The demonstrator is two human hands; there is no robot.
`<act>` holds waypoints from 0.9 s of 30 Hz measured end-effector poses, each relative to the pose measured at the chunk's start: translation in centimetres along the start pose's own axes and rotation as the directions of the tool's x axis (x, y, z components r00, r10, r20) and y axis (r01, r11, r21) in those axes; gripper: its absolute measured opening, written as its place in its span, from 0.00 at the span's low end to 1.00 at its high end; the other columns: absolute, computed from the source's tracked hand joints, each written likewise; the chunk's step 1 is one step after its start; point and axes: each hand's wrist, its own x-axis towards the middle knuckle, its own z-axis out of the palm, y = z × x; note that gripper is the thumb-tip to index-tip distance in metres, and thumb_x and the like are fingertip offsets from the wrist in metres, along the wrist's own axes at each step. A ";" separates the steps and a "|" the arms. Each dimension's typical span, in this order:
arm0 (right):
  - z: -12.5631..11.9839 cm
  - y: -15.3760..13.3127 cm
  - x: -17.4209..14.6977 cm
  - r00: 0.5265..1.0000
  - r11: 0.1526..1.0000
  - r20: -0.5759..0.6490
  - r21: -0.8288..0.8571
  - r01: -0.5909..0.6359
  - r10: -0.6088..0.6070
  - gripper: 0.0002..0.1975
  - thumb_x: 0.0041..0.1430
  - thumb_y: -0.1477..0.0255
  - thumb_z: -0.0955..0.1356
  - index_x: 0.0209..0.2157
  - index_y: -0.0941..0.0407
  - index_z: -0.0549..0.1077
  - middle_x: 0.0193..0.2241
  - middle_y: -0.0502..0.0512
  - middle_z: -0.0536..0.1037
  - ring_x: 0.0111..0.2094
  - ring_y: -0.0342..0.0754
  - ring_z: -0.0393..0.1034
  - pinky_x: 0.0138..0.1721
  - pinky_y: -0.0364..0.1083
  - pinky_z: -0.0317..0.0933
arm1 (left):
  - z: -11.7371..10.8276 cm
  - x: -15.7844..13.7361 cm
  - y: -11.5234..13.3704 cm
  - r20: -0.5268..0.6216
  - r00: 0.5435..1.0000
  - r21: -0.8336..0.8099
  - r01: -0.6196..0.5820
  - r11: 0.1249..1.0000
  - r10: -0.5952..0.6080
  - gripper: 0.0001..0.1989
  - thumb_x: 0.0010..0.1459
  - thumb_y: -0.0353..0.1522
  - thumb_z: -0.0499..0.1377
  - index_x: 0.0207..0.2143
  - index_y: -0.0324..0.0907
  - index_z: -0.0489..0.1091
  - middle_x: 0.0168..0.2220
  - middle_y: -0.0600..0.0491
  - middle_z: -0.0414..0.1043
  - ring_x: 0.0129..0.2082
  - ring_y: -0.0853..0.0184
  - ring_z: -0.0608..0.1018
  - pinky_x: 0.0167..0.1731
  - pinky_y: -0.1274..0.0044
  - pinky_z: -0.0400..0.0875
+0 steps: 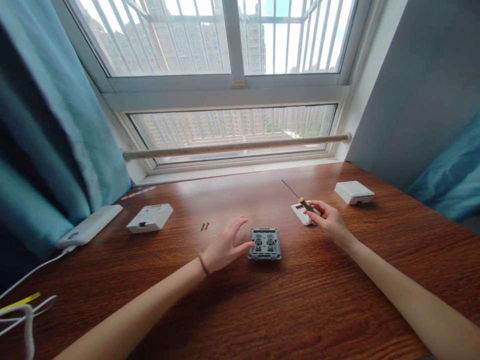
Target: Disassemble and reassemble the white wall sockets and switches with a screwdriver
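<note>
My right hand (330,222) is closed around the handle of a screwdriver (308,205), its thin shaft pointing up and to the left. Below the handle lies a white faceplate (302,215) with a rectangular opening, partly covered by the hand. In the middle of the table sits a square grey wall switch module (264,245), its inner mechanism facing up. My left hand (228,245) is at its left edge with thumb and fingers apart; the thumb reaches the module, though whether it touches I cannot tell. Two brass-coloured screws (204,226) lie left of that hand.
A white box (150,218) stands at the left and another white box (354,192) at the right back. A white power strip or charger (92,226) with a cable lies by the blue curtain (71,115). More white cables (30,312) are at the lower left.
</note>
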 end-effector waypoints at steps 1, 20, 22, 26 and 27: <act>0.2 -0.2 -0.3 1.000 0.999 0.011 0.052 -0.011 0.011 0.17 0.49 0.64 0.68 0.40 0.57 0.67 0.30 0.53 0.73 0.25 0.42 0.64 0.27 0.42 0.59 | -0.3 -0.5 -0.8 -0.046 0.999 0.024 0.027 0.999 -0.026 0.26 0.54 0.41 0.56 0.53 0.41 0.57 0.55 0.43 0.61 0.56 0.59 0.64 0.55 0.64 0.59; 6.0 -0.5 -5.6 0.968 0.939 0.132 -0.302 -0.164 0.211 0.19 0.50 0.57 0.64 0.16 0.56 0.64 0.10 0.47 0.62 0.13 0.40 0.53 0.16 0.42 0.46 | -8.6 -6.3 -15.6 -0.663 0.527 0.360 0.848 0.390 -0.532 0.43 0.49 0.50 0.53 0.59 0.30 0.45 0.60 0.27 0.41 0.59 0.36 0.47 0.50 0.48 0.47; 6.7 -0.6 -5.6 0.961 0.940 0.129 -0.274 -0.201 0.243 0.17 0.48 0.56 0.66 0.19 0.55 0.67 0.10 0.46 0.63 0.11 0.40 0.53 0.14 0.41 0.45 | -8.5 -6.5 -16.3 -0.660 0.465 0.320 0.885 0.339 -0.591 0.44 0.49 0.50 0.52 0.59 0.30 0.44 0.59 0.25 0.42 0.58 0.36 0.50 0.49 0.48 0.49; 8.1 -0.9 -5.4 0.943 0.931 0.086 -0.213 -0.298 0.322 0.16 0.41 0.58 0.70 0.22 0.55 0.64 0.09 0.42 0.61 0.10 0.38 0.51 0.13 0.40 0.42 | -8.5 -6.7 -17.2 -0.657 0.430 0.285 0.902 0.325 -0.619 0.40 0.50 0.47 0.52 0.57 0.27 0.46 0.57 0.22 0.44 0.55 0.37 0.55 0.48 0.51 0.52; 8.4 -1.1 -5.4 0.932 0.925 0.091 -0.189 -0.329 0.350 0.17 0.41 0.58 0.71 0.22 0.54 0.63 0.09 0.41 0.60 0.10 0.38 0.50 0.12 0.40 0.42 | -8.6 -6.7 -17.3 -0.657 0.436 0.273 0.898 0.345 -0.615 0.39 0.50 0.45 0.52 0.56 0.26 0.47 0.57 0.22 0.45 0.55 0.37 0.56 0.48 0.52 0.53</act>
